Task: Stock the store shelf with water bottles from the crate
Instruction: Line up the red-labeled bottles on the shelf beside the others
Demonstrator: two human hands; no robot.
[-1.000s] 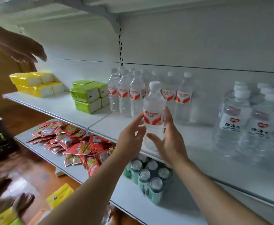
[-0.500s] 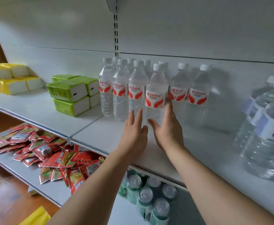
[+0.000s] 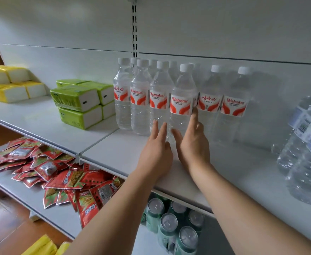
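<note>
Several clear water bottles with white caps and red-and-white labels stand in rows on the white shelf (image 3: 125, 151). The front bottle (image 3: 183, 100) stands upright on the shelf. My left hand (image 3: 155, 153) is just in front of it, fingers straight, their tips at its lower left. My right hand (image 3: 192, 142) has straight fingers touching the bottle's lower right side, the forefinger reaching up to the label's edge. Neither hand grips it. No crate is in view.
Green tissue packs (image 3: 79, 102) and yellow tissue packs (image 3: 7, 83) lie on the shelf to the left. Large water jugs (image 3: 305, 150) stand at the right. Below are red snack packets (image 3: 59, 173) and green cans (image 3: 175, 227).
A second ago both hands carried the bottle above the shelf edge. It now stands in the front row, and my fingers have straightened out against it.
</note>
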